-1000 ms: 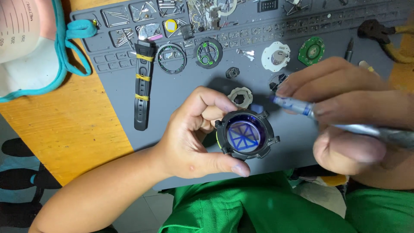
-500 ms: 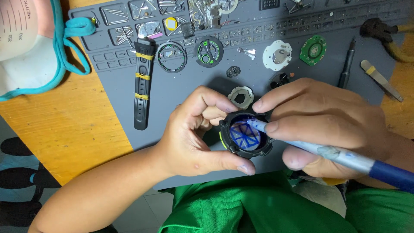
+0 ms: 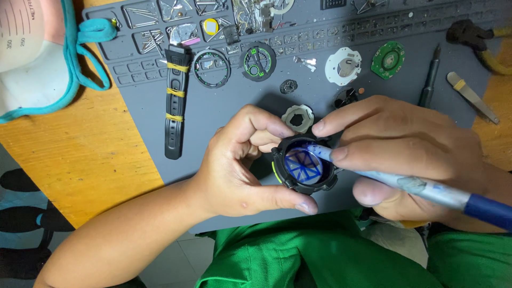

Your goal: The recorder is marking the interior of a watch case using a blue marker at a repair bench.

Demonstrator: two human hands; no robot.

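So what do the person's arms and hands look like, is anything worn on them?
Both hands are bare: no gloves, rings or watch on the left hand or right hand. The left forearm is bare too, with no sleeve in view. Fingernails are short and plain.

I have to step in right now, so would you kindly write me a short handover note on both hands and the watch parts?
Left hand: grips the black watch case over the grey mat.
Right hand: holds a blue pen-like tool, tip on the case's blue-lined glass.
Laid out on the mat: strap, dial ring, green circuit board, white holder, screwdriver.
Done: watch is taken apart.
Left: the case is not yet set down; parts remain loose.
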